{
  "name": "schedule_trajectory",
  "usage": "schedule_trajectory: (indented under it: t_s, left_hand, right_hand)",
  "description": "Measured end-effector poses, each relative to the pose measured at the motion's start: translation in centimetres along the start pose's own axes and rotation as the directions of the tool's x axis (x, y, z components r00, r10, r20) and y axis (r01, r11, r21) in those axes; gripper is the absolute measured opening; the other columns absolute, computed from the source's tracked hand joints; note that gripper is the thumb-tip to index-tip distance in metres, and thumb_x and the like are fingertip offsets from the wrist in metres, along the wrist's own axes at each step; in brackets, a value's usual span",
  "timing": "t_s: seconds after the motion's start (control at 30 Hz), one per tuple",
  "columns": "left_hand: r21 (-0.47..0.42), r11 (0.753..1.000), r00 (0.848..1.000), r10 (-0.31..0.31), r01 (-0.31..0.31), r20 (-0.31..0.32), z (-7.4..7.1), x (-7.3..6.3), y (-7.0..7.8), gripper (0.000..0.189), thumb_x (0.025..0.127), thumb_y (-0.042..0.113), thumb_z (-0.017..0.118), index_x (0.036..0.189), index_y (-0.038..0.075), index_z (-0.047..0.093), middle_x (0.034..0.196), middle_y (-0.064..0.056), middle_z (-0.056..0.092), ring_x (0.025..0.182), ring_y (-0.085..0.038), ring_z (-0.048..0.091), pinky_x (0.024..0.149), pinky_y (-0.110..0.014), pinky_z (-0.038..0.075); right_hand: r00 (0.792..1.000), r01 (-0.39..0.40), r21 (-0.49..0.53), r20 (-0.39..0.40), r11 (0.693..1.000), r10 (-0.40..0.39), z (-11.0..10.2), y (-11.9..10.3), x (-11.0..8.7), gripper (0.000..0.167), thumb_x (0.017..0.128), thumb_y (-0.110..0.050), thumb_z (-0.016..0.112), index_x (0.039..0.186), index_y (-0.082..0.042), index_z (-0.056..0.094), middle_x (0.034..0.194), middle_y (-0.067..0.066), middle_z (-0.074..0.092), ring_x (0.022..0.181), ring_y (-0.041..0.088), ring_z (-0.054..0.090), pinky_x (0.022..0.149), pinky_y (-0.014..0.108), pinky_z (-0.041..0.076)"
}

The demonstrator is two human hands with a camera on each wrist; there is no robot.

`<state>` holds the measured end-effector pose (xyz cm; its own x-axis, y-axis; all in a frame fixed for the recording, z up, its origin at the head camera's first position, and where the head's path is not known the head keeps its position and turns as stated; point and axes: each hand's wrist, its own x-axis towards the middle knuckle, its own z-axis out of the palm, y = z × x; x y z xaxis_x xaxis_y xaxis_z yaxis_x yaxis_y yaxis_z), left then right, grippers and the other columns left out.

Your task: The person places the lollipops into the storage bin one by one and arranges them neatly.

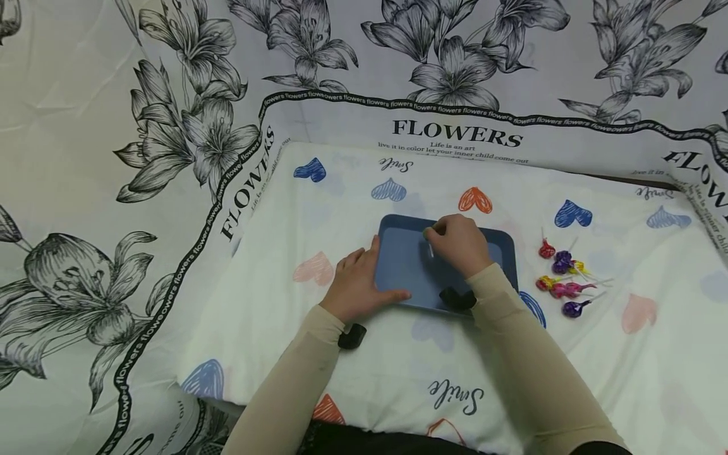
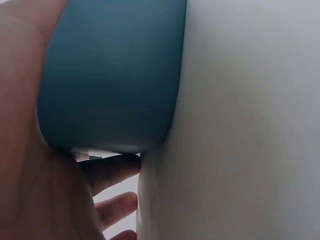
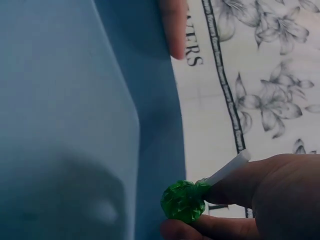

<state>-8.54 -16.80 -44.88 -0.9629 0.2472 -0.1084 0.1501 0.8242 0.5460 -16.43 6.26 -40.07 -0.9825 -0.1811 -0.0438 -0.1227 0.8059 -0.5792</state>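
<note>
My right hand [image 1: 459, 245] pinches a lollipop [image 3: 183, 201] in a shiny green wrapper between thumb and fingers, above the blue rectangular tray [image 1: 400, 268]. In the right wrist view its white stick points up and to the right. At the tray's left end, my left hand [image 1: 357, 285] rests against the tray with its fingers extended along the side and its thumb along the near edge. The left wrist view shows the tray's outer wall close beside that hand. The right hand and forearm hide part of the tray's interior.
Several wrapped lollipops [image 1: 570, 289] in red, purple, yellow and pink lie in a loose group right of the tray. Beneath is a white cloth [image 1: 273, 335] with hearts and "Smile" lettering, laid over a flower-printed cloth [image 1: 74, 158]. A dark wrist device [image 1: 352, 337] sits by the left wrist.
</note>
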Motion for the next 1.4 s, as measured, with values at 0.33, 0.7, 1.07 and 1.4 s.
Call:
schedule_trajectory:
  t_s: [0.33,0.7,1.07,1.4]
  left_hand:
    - [0.020,1.000,0.999,0.024,-0.023,-0.026,0.3,-0.1,0.4,0.124,0.085,0.083,0.062,0.170,0.011,0.008,0.167,-0.006,0.040,0.153,-0.037,0.034,0.122,-0.059,0.025]
    - [0.071,0.996,0.998,0.050,-0.047,-0.044,0.5,0.2,0.7,0.121,0.087,0.084,0.059,0.170,0.013,0.008,0.166,-0.007,0.042,0.152,-0.037,0.038,0.119,-0.060,0.031]
    - [0.090,0.995,0.998,0.037,-0.033,-0.041,0.5,0.2,0.7,0.119,0.088,0.083,0.058,0.170,0.012,0.009,0.166,-0.006,0.043,0.151,-0.036,0.038,0.119,-0.059,0.032]
    - [0.072,0.997,0.998,0.019,-0.014,-0.067,0.7,0.1,0.0,0.115,0.090,0.079,0.059,0.170,0.010,0.015,0.164,-0.008,0.045,0.149,-0.037,0.040,0.119,-0.058,0.032]
  right_hand:
    - [0.999,0.007,-0.070,0.046,0.998,-0.004,2.4,-1.2,1.3,0.031,0.101,-0.029,0.065,0.108,-0.004,0.082,0.100,0.013,0.078,0.072,0.023,0.068,0.064,0.041,0.054]
    - [0.999,0.033,-0.045,-0.041,0.998,-0.035,4.3,-2.0,2.3,0.029,0.100,-0.035,0.070,0.104,-0.006,0.076,0.095,0.010,0.076,0.076,0.025,0.069,0.068,0.044,0.055]
    - [0.997,0.046,0.032,-0.061,0.998,-0.044,5.4,-2.3,3.0,0.028,0.097,-0.037,0.076,0.102,-0.010,0.072,0.094,0.008,0.075,0.083,0.026,0.069,0.072,0.045,0.053]
    - [0.998,0.046,0.055,-0.043,0.997,-0.044,6.4,-2.7,3.5,0.033,0.096,-0.042,0.077,0.101,-0.010,0.071,0.095,0.008,0.076,0.085,0.024,0.070,0.075,0.043,0.054]
